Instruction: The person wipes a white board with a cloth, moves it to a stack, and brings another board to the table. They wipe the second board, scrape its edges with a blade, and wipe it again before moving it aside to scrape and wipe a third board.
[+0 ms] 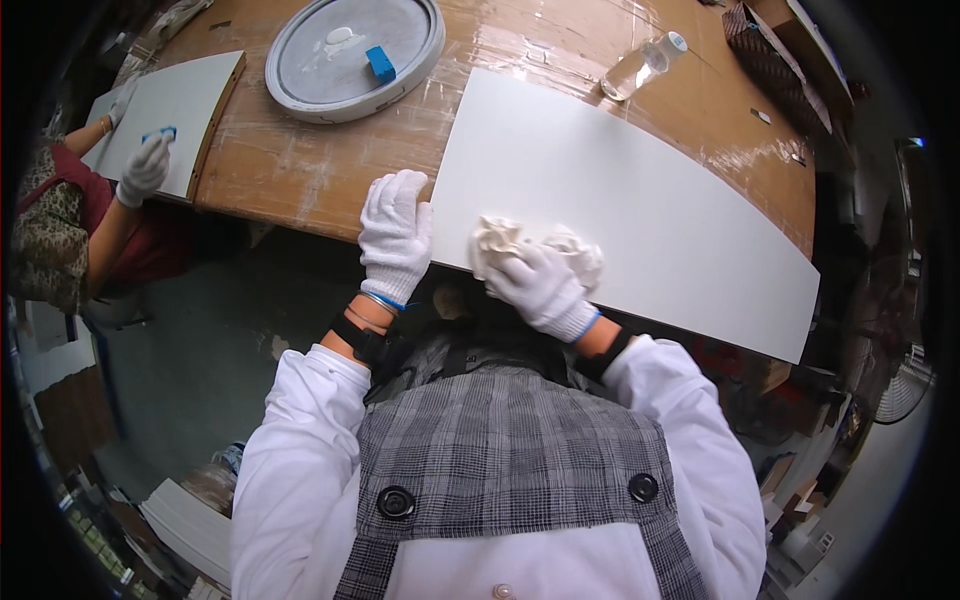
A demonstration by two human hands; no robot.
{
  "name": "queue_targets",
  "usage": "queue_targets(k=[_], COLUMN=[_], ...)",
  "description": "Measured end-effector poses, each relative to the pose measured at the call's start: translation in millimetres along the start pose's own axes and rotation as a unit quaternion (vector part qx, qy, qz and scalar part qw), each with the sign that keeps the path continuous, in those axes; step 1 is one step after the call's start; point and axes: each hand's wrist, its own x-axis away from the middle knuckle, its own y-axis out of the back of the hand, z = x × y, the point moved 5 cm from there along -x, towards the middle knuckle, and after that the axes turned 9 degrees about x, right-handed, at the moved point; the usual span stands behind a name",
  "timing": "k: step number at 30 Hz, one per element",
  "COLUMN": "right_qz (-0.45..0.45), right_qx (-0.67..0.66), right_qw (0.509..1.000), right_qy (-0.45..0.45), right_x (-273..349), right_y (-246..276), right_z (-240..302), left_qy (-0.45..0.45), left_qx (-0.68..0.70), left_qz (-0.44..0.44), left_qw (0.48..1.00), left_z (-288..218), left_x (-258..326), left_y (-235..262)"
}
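In a white knit glove, my right hand point(545, 290) is closed on a crumpled off-white cloth point(572, 250), pressing it onto the white panel point(640, 200) near its front left part. The panel lies flat on the table and has a curved far edge. At the panel's left end is my gloved left hand point(394, 235), its fingers bent and held together against that edge; their undersides are hidden.
A round grey lid point(300, 75) bears a blue block point(380, 65) and a white blob. A clear bottle point(640, 68) stands beyond the panel on the brown table point(280, 170). At left, another person's gloved hand point(146, 172) holds a blue block over another white panel point(190, 100).
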Motion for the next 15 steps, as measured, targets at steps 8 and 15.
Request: queue_targets(k=[8,15], right_qz=[0.011,0.072], right_qx=[0.029,0.034], right_qw=[0.999,0.997], right_qy=[0.006,-0.013], right_x=[-6,7], right_y=[0,4], right_z=[4,-4], left_qy=[0.032,0.041], left_qx=[0.035,0.051], left_qz=[0.030,0.050], left_qw=[0.998,0.997], left_z=[1,5], left_x=[18,19], left_y=[-10,-8])
